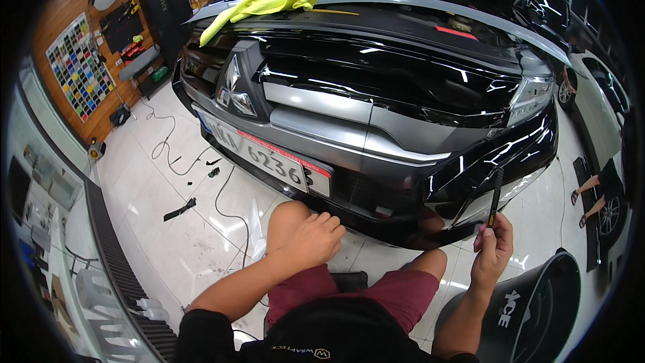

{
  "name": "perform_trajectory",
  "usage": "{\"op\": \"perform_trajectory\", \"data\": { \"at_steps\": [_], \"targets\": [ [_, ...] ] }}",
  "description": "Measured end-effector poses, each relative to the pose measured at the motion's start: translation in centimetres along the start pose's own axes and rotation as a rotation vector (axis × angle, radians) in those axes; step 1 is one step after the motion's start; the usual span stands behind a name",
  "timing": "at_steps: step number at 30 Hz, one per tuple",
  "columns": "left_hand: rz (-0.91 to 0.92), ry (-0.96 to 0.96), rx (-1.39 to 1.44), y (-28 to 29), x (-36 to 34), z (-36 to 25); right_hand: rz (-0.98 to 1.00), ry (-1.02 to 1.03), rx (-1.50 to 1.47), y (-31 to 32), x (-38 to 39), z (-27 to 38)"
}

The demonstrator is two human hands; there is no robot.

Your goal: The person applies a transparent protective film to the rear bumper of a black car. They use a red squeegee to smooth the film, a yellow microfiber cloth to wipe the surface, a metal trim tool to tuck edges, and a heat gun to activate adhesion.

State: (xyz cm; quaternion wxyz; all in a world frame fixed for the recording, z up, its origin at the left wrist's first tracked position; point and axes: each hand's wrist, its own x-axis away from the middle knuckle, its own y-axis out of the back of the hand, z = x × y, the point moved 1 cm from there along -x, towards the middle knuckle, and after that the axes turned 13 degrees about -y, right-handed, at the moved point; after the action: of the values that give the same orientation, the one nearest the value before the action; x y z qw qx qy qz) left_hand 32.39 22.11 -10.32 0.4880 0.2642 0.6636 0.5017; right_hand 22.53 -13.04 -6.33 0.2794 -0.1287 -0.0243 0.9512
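My right hand [493, 245] is closed around a slim black utility knife [496, 205], held upright with its dark tip pointing up. The knife stands in front of the lower corner of a black car's front bumper [443, 195], and I cannot tell whether its tip touches the bumper. My left hand [318, 238] rests by my left knee with its fingers curled in, and no object shows in it. Nearest to that hand are the lower bumper edge and the licence plate [269, 158]. The silver-grey grille trim [322, 124] and the headlight [531, 97] lie above.
A yellow-green cloth [269, 7] is draped over the front edge of the open engine bay. Beside my right arm stands a large dark bin [544, 296]. Cables [164, 141] and black pieces [180, 210] lie on the tiled floor. A person's legs [594, 195] show at right.
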Motion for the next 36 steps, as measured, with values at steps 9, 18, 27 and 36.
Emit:
{"op": "perform_trajectory", "data": {
  "at_steps": [9,18,27,36],
  "targets": [
    [0.059,-0.107,0.213,-2.0,-0.3,-4.5,-0.003,-0.017,0.002,0.3,1.1,-0.1],
    [0.127,0.086,0.325,-9.1,4.6,-6.0,-0.027,-0.024,-0.014,2.2,2.6,-0.4],
    [-0.133,0.798,-0.027,3.0,16.2,10.2,-0.167,-0.095,-0.218,3.4,0.7,-0.1],
    [1.112,0.565,0.371,11.0,6.1,18.9,-0.252,0.031,-0.147,3.6,-8.8,2.9]
  ]
}}
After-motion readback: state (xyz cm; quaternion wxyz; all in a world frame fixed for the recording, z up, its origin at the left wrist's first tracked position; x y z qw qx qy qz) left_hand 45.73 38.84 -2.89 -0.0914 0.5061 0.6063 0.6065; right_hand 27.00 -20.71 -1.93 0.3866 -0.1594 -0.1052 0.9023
